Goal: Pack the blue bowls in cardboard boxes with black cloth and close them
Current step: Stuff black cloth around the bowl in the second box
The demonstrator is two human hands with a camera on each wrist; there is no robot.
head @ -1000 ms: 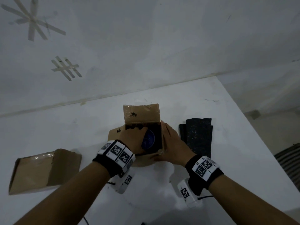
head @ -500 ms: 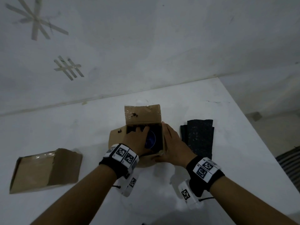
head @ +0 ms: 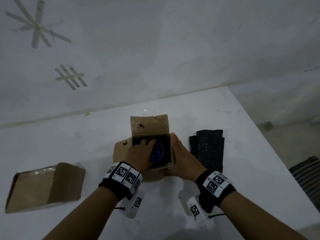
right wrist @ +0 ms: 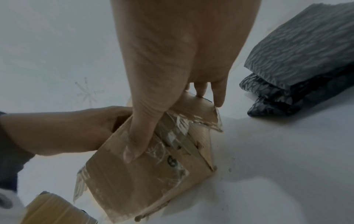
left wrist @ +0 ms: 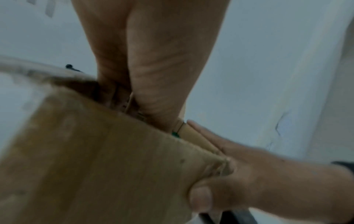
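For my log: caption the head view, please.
Left hand reaches into the open cardboard box over a blue bowl; right hand braces its side.

Was dim and grey; cast soft shadows on the table (head: 242,170) under left hand (head: 138,155) and right hand (head: 183,158) (blurred worst at the left wrist).

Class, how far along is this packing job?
Done: a blue bowl sits in the middle box, seemingly cloth-lined. In hand: the left hand reaches inside; the right hand braces the box's side. Left: its flaps are open; the other box and folded cloths wait.
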